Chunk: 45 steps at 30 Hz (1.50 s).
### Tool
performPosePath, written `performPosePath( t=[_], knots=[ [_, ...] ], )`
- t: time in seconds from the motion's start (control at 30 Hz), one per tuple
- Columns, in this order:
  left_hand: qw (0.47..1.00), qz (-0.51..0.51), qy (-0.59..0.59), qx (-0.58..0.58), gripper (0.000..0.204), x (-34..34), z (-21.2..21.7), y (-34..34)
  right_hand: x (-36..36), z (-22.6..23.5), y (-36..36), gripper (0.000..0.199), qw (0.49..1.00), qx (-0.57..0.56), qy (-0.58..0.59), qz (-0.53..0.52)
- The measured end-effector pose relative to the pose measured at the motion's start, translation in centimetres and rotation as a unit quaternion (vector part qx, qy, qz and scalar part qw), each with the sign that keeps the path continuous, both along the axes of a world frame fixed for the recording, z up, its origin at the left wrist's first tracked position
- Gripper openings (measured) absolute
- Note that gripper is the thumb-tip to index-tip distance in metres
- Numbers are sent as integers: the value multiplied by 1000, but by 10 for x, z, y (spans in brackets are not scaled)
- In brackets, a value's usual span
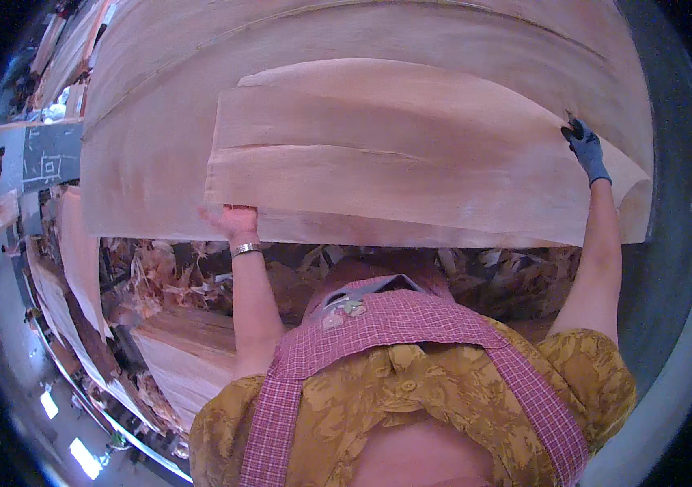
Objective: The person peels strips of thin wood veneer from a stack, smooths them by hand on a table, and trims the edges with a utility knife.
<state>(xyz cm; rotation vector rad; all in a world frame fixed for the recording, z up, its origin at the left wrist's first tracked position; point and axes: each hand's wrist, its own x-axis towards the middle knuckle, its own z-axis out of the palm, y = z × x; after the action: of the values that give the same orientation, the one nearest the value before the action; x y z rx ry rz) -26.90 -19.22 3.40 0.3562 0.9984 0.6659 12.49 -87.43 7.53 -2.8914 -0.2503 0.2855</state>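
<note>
A thin, pale brown wood veneer sheet (362, 154) lies over a larger veneer sheet (143, 162), its far edge curving upward. My bare left hand (236, 219), with a metal band at the wrist, grips the smaller sheet at its near left corner; the thumb sticks out to the left and the fingertips are hidden at the edge. Far to the right, my right hand (587, 152) wears a blue-grey glove with dark fingertips. Its fingers are closed by the sheet's far right edge, with a small dark thing at the tips that I cannot make out.
Torn veneer scraps (167, 280) lie below the near edge of the large sheet. Further veneer pieces (191, 349) are stacked to the lower left. A grey metal beam (52, 158) with white chalk marks stands at the left.
</note>
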Motion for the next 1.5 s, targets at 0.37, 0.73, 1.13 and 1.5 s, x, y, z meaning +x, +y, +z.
performPosePath(
  t=[0.37, 0.73, 1.13, 1.5],
  knots=[
    [947, -155, 264, 100, 19, -15, -20, -6, 12, 8, -21, 57, 996, 61, 53, -30],
    [438, -210, 470, 737, 48, 4, 3, -19, -32, -22, 141, 49, 975, 181, -74, 107],
    [466, -241, 398, 752, 33, 40, -14, 34, -260, -25, 584, 22, 910, 26, 54, 411],
    [441, -259, 392, 765, 36, 42, -41, 42, -292, -45, 627, 29, 921, -21, 26, 388]
  ],
)
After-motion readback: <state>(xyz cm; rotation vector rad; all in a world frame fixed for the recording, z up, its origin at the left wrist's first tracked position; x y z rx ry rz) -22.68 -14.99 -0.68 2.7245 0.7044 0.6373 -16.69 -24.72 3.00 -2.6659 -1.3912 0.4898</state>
